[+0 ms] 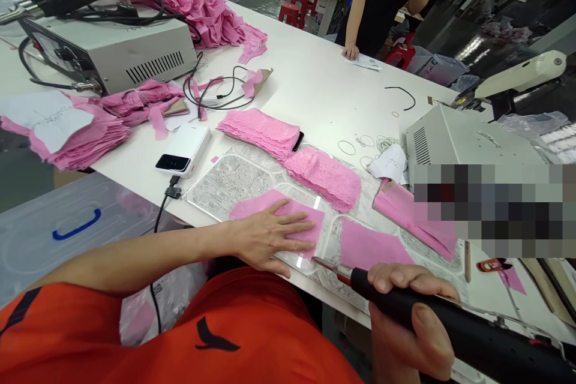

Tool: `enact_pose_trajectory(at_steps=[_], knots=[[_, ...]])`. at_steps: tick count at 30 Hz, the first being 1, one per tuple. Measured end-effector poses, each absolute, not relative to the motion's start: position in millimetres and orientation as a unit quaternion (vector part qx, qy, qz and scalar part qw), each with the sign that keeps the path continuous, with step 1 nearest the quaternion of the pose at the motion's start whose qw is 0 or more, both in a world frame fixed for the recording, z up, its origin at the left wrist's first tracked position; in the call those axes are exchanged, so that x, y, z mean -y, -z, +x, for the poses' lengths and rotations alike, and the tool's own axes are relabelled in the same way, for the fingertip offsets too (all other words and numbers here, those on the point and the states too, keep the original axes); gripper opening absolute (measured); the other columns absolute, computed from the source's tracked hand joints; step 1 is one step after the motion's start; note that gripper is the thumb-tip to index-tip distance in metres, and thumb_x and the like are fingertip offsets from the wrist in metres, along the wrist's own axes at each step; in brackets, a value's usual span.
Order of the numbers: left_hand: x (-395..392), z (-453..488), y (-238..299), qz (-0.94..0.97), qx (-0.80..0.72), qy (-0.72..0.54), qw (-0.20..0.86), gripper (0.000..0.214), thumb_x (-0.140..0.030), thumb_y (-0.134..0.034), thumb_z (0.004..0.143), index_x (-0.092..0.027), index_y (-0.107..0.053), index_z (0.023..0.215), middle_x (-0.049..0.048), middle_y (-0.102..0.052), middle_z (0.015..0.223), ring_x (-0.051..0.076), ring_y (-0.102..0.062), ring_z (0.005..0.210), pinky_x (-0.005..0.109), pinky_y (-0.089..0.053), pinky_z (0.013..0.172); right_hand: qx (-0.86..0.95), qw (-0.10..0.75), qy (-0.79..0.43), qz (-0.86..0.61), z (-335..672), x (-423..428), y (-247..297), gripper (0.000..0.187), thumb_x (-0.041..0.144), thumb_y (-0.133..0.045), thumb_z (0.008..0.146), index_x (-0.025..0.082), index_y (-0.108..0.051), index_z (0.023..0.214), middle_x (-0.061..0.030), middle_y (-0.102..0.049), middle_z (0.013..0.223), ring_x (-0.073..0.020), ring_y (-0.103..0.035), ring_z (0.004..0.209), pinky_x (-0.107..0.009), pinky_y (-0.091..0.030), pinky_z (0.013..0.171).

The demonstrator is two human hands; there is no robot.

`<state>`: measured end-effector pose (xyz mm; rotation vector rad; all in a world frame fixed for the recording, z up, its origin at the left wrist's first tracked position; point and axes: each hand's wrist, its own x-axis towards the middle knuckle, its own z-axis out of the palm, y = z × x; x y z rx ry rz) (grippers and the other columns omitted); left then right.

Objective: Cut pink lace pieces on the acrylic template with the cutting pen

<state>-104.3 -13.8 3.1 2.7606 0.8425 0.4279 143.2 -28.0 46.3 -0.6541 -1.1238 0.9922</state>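
L hand (265,237) spread on cloth (257,204), R hand (423,333) gripping tool (486,330), tip (324,262) nr L fingers (294,245): prob hold-down step, next needs steady aim.

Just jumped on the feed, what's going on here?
The left hand lies spread on a pink fabric piece on the speckled board. The right hand grips a black tool, its metal tip by the piece's near edge; contact is unclear. Two pink stacks lie beyond. Across the table, another person stands.

Left hand (270,235) flat on pink fabric (257,202), right hand (420,312) round black tool (488,331)
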Motion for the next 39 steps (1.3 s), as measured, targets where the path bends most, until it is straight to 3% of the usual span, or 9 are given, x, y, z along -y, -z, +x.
enact_pose_trajectory(at_steps=[9,16,21,25,30,36,39], knots=[[11,-114,-22,0.93,-0.32,-0.122,0.13,0.063,-0.056,-0.055,0.088,-0.025,-0.044,0.141,0.012,-0.029,0.155,0.034,-0.025,0.143,0.06,-0.01,0.114,0.498,0.688,-0.449,-0.277,147,23,-46,0.015,0.022,-0.055,0.07,0.017,-0.059,0.083,0.0002,-0.056,0.071,-0.0122,-0.053,0.054,-0.031,-0.046,0.049],[19,-173,-36,0.871,-0.44,-0.155,0.155,0.041,-0.034,-0.034,0.1,-0.022,-0.05,0.137,0.0108,-0.035,0.152,0.029,-0.026,0.144,0.05,-0.024,0.115,0.488,0.703,-0.444,-0.267,140,11,-51,0.02,0.02,-0.049,0.063,0.017,-0.058,0.08,0.001,-0.055,0.069,-0.0122,-0.051,0.052,-0.031,-0.043,0.048],[29,-201,-24,0.856,-0.46,-0.173,0.16,0.038,-0.026,-0.035,0.098,-0.016,-0.061,0.124,0.0138,-0.044,0.146,0.028,-0.031,0.141,0.044,-0.03,0.114,0.481,0.685,-0.455,-0.303,121,15,-58,0.016,0.021,-0.049,0.063,0.019,-0.055,0.078,0.0022,-0.053,0.071,-0.0122,-0.049,0.055,-0.032,-0.042,0.051],[32,-213,-17,0.852,-0.459,-0.187,0.168,0.037,-0.02,-0.037,0.096,-0.018,-0.064,0.121,0.0106,-0.047,0.145,0.024,-0.033,0.141,0.042,-0.031,0.115,0.489,0.679,-0.453,-0.308,103,18,-57,0.015,0.022,-0.048,0.066,0.019,-0.054,0.079,0.0027,-0.052,0.072,-0.0126,-0.048,0.058,-0.034,-0.043,0.054],[33,-223,-11,0.864,-0.42,-0.224,0.163,0.042,-0.008,-0.039,0.087,-0.018,-0.065,0.119,0.0109,-0.05,0.142,0.024,-0.035,0.14,0.045,-0.034,0.113,0.493,0.691,-0.465,-0.249,75,12,-49,0.02,0.021,-0.048,0.062,0.019,-0.058,0.08,0.0016,-0.056,0.072,-0.0125,-0.049,0.054,-0.033,-0.042,0.051],[37,-227,-11,0.862,-0.397,-0.256,0.185,0.04,-0.002,-0.039,0.08,-0.02,-0.072,0.095,0.0073,-0.049,0.144,0.023,-0.034,0.14,0.047,-0.036,0.112,0.511,0.652,-0.508,-0.236,40,10,-47,0.019,0.022,-0.052,0.07,0.019,-0.059,0.087,0.0016,-0.056,0.077,-0.0121,-0.053,0.058,-0.034,-0.047,0.056],[41,-229,-10,0.876,-0.381,-0.235,0.182,0.038,-0.004,-0.042,0.08,-0.022,-0.072,0.095,0.006,-0.046,0.146,0.024,-0.032,0.142,0.048,-0.035,0.112,0.526,0.633,-0.52,-0.226,32,10,-46,0.019,0.022,-0.053,0.072,0.019,-0.059,0.089,0.0011,-0.057,0.079,-0.0121,-0.054,0.06,-0.033,-0.048,0.055]])
